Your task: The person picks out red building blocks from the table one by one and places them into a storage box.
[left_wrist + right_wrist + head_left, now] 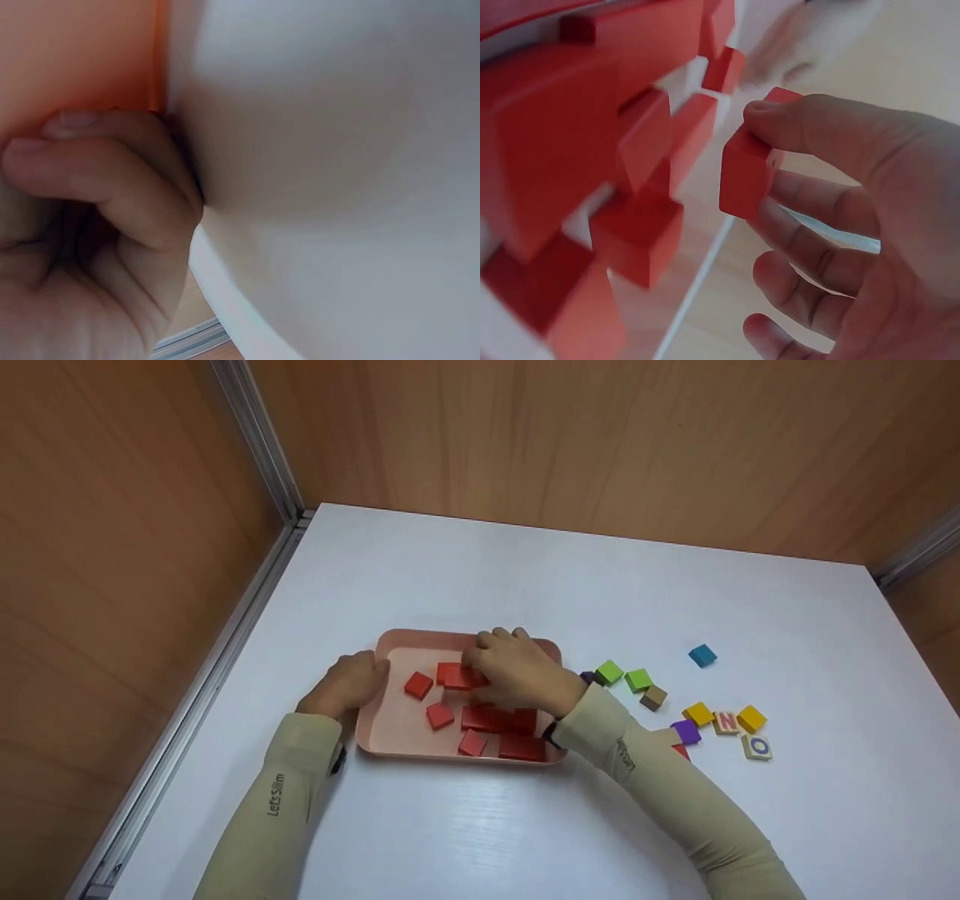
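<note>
My right hand [517, 675] hovers over the far half of the pink tray [390, 739], fingers curled, pinching a red block [748, 178] between thumb and the pads of my first fingers; the right wrist view shows the thumb laid along the block's top edge and the fingers cupped beneath it. The block is a plain red cube with flat, unmarked faces on the sides that show, held just above the other pieces. My left hand [346, 684] is bunched into a loose fist against the tray's left rim, knuckles touching the wall, with nothing visible inside the curled fingers [105, 176]. The tray is a shallow rectangle with rounded corners, sitting on the white table [480, 825] near its left-front area. Inside it lie more red blocks [495, 720], some flat slabs, some smaller cubes, scattered singly on the left and packed together toward the right and near edge. To the right of the tray, loose on the table, are two green blocks [624, 676], a brown one [653, 697], a blue one [702, 655], two yellow ones [724, 718], a purple one [685, 731] and two letter tiles [742, 733] reading N and O.
</note>
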